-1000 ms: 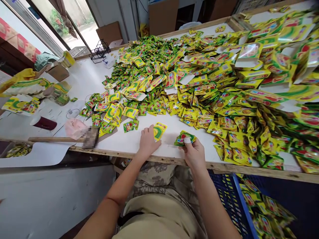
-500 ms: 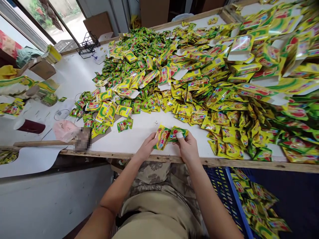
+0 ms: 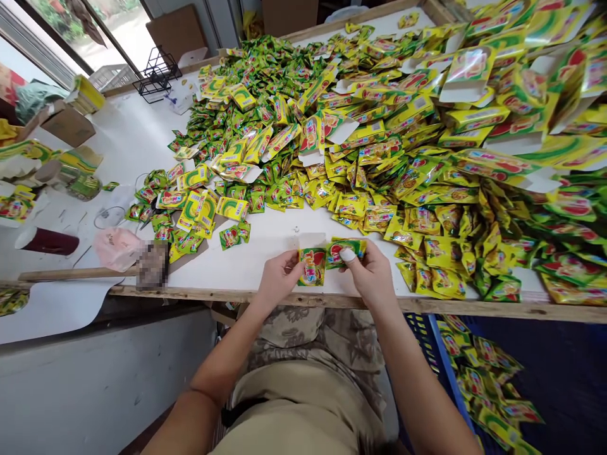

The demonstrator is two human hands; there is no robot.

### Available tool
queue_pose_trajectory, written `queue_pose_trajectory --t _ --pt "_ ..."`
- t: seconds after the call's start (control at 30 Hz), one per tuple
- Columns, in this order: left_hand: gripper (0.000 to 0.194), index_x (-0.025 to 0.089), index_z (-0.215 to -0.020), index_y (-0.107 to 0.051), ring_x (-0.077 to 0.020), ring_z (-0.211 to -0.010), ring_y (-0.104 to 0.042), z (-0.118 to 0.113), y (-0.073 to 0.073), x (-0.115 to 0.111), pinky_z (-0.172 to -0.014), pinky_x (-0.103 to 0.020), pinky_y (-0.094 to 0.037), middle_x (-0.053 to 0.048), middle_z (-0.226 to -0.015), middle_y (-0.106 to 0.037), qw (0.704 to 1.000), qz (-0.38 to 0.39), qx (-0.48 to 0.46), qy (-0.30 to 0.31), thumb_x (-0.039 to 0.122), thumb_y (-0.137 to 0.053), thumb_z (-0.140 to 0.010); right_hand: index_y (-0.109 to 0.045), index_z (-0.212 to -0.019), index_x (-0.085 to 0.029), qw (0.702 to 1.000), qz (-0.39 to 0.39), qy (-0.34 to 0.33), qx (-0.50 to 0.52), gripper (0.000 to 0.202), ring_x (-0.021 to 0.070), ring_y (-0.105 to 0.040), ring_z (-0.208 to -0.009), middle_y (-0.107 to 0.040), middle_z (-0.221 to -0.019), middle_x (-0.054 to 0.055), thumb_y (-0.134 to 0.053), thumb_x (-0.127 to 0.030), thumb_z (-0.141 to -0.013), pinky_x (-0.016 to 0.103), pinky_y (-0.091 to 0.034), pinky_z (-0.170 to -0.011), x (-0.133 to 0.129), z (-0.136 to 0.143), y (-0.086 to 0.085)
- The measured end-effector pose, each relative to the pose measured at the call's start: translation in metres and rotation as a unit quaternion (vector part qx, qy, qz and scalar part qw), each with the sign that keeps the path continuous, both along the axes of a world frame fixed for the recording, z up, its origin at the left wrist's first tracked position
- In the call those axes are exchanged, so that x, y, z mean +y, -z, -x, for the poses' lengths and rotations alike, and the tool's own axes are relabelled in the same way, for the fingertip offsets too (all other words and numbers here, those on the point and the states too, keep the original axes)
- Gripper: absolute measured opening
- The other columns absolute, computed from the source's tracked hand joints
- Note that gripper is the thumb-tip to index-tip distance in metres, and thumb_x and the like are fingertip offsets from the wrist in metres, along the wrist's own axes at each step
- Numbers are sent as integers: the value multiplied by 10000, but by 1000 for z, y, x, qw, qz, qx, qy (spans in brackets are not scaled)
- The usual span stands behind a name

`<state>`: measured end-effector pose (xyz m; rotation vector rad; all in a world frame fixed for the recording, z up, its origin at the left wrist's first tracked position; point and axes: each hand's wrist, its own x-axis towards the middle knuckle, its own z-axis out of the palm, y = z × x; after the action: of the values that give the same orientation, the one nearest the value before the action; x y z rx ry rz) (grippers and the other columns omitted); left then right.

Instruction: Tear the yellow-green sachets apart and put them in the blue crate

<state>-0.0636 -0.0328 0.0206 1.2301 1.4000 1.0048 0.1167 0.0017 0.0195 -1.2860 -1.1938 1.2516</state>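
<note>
My left hand (image 3: 282, 275) grips a small yellow-and-green carton (image 3: 313, 268) by its left side. The carton's pale top flap stands up, so that end is open. Pinched under the thumb of my right hand (image 3: 372, 268) is a green candy packet (image 3: 336, 254) with a red fruit print; whether it is one packet or a small stack I cannot tell. Its left edge is right beside the carton's upper right side. Both hands are just above the table's front edge. Beyond them lies a large heap of green and yellow packets (image 3: 284, 186), with printed cartons (image 3: 313, 136) on top.
A wooden rim (image 3: 265, 298) runs along the front of the white table (image 3: 270, 237). On the left lie a hammer (image 3: 80, 273), a dark red cup (image 3: 47, 241) and a pink plastic bag (image 3: 116, 248). A blue crate (image 3: 450, 373) holding filled cartons stands below right.
My left hand has turned the carton more upright, and its pale flap now shows. My right hand has shifted slightly right with the packet.
</note>
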Motion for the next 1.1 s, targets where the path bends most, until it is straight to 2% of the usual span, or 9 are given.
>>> queue_pose_trajectory --t 0.13,0.23,0.3,0.4,0.53,0.7,0.97,1.03,1.1 --pt "314 143 -1030 -679 -163 -782 -609 -4 -6 -3 -707 -247 -501 -66 -910 -691 998 -9 16 53 359 -534 -855 -586 -947 -229 982 -145 18 -123 212 177 -575 -688 -630 -824 33 -588 -407 -832 315 -488 -615 7 -5 -25" --pt "305 129 -1029 -675 -153 -775 -599 -6 -8 -6 -697 -234 -491 -66 -894 -682 997 -16 19 73 338 -556 -842 -587 -961 -225 938 -251 -23 -240 147 210 -589 -832 -631 -897 58 -555 -327 -860 326 -477 -702 12 -2 -34" --pt "300 122 -1019 -671 -140 -747 -584 -6 -7 -8 -664 -221 -481 -63 -865 -670 998 -16 11 57 332 -580 -826 -577 -959 -220 910 -277 -72 -300 115 218 -583 -869 -623 -922 73 -516 -275 -878 321 -467 -715 14 -1 -35" --pt "296 120 -999 -667 -132 -733 -572 -5 -3 -10 -637 -211 -477 -60 -845 -657 1000 -5 -8 27 336 -603 -808 -555 -963 -211 890 -266 -136 -343 110 223 -577 -876 -612 -930 84 -486 -232 -880 316 -453 -715 16 -3 -35" --pt "297 128 -1012 -662 -134 -759 -581 -6 -2 -11 -651 -212 -489 -63 -867 -665 1000 5 -17 20 328 -614 -799 -536 -916 -197 878 -216 -153 -398 88 235 -570 -843 -610 -876 82 -474 -213 -856 316 -419 -696 19 -6 -43" --pt "300 135 -1030 -661 -132 -759 -584 -10 -4 -9 -634 -206 -490 -59 -870 -672 1000 3 -13 23 319 -613 -798 -522 -842 -190 826 -172 -228 -486 97 227 -561 -754 -604 -812 81 -464 -266 -855 300 -366 -632 29 -6 -60" --pt "340 128 -1079 -648 -144 -797 -588 -9 2 -8 -658 -220 -505 -72 -921 -666 998 -10 -39 47 339 -592 -819 -579 -850 -186 789 -166 -392 -443 76 206 -589 -790 -643 -836 74 -508 -206 -829 277 -392 -687 53 -8 -68" --pt "345 127 -1090 -642 -150 -811 -594 -8 1 -8 -675 -228 -508 -75 -934 -665 997 -5 -50 55 344 -584 -828 -584 -891 -185 793 -158 -418 -415 102 206 -589 -802 -652 -865 78 -506 -196 -826 281 -401 -698 57 -8 -67" --pt "348 126 -1097 -636 -160 -837 -604 -6 1 -8 -699 -238 -511 -82 -956 -667 996 0 -62 63 348 -575 -836 -578 -970 -191 815 -145 -429 -362 159 199 -587 -826 -655 -925 75 -494 -210 -836 280 -410 -705 60 -11 -66"
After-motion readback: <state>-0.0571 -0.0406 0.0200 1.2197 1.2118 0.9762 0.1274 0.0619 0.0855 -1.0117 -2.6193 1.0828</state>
